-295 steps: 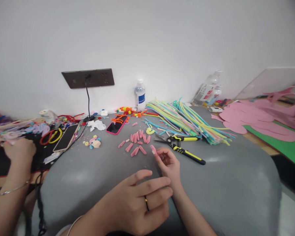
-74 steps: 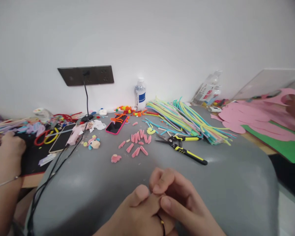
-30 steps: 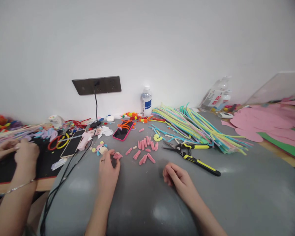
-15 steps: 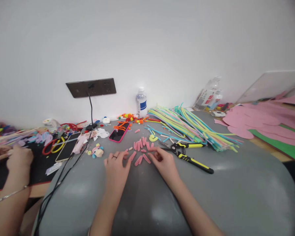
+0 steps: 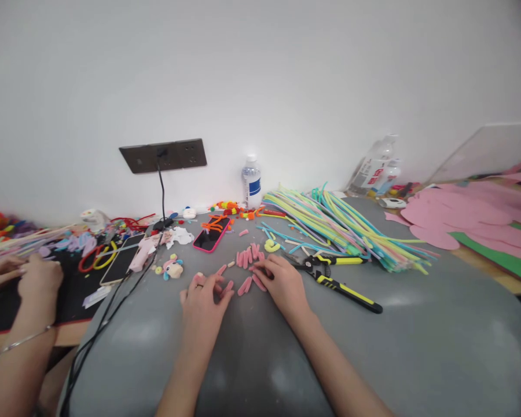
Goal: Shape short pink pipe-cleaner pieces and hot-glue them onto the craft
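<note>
Short pink pieces of fuzzy pipe cleaner (image 5: 244, 257) lie in a loose cluster on the grey table (image 5: 252, 359). My left hand (image 5: 205, 296) rests palm down at the cluster's left side, thumb and forefinger apart, with several pink pieces by its fingers. On the other side, my right hand (image 5: 283, 285) has thumb and forefinger pinched together at a small pink piece, mostly hidden under the fingertips. Just right of that hand lie black and yellow pliers (image 5: 330, 273), jaws towards the pink pieces. A curled yellow piece (image 5: 271, 245) sits behind the cluster.
Long pastel pipe cleaners (image 5: 338, 229) spread behind the pliers. A bottle (image 5: 252, 182) stands by the wall near a pink-cased phone (image 5: 211, 236). A small figure (image 5: 172, 268) and black cables (image 5: 108, 324) lie left. A co-worker's hands (image 5: 35, 275) work at far left; pink sheets (image 5: 460, 208) lie right.
My right hand has moved left, into the cluster, and its fingers have closed. My left hand has shifted slightly left and down, and pink pieces beside it have moved left.
</note>
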Demonstrator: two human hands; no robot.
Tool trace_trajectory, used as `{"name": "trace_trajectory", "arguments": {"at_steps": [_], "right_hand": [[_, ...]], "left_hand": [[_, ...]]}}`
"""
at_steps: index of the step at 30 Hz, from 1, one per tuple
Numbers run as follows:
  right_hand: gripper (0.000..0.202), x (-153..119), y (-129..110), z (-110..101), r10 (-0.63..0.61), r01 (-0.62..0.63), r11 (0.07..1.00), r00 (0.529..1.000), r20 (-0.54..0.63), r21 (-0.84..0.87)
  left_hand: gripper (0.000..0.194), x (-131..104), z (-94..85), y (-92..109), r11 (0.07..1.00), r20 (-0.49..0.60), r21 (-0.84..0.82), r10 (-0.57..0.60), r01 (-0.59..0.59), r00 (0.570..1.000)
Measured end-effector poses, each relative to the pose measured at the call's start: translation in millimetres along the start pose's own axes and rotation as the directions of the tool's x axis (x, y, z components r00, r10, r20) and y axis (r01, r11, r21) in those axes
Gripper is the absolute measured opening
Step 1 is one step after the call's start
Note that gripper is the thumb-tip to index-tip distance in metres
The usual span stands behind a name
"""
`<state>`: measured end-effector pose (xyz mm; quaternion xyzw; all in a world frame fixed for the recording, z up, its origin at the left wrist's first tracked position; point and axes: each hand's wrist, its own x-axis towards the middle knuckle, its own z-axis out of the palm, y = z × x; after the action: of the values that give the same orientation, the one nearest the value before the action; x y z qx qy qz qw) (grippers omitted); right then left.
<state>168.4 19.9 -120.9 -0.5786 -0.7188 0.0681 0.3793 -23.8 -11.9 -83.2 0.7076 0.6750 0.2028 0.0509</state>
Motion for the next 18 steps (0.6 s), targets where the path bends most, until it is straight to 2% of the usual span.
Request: {"name": "trace_trajectory", "arguments": {"at_steps": [3,7,12,15,18], "right_hand": [[0.013,-1,0,0,-0.018,0.018,1.000,1.000,-0.001,-0.019],[0.015,-3,-2,-2,0.003,-0.002,0.999,0.999,-0.036,0.053],[0.013,-4,-5,-7,0.068,-0.039,0.972,0.991,-0.118,0.232],[0.010,-4,-3,-9,0.084,-0.025,0.948,0.981,-0.175,0.316],[0.007,-5,-2,-10,0.148,-0.061,0.922,0.968,-0.201,0.383]], "left_hand": [[0.017,4,-2.1,-5,1.000,-0.050,0.008,-0.022,0.022,0.999],[0.016,22,0.5,-8,0.996,-0.100,0.085,-0.014,0.022,0.995],[0.015,39,7.6,-8,0.985,-0.037,0.164,0.054,-0.047,0.998],[0.014,38,3.7,-11,0.993,-0.090,0.098,0.081,-0.072,0.993],[0.013,26,-10.2,-17,0.985,-0.201,-0.126,0.088,-0.115,0.976]]}}
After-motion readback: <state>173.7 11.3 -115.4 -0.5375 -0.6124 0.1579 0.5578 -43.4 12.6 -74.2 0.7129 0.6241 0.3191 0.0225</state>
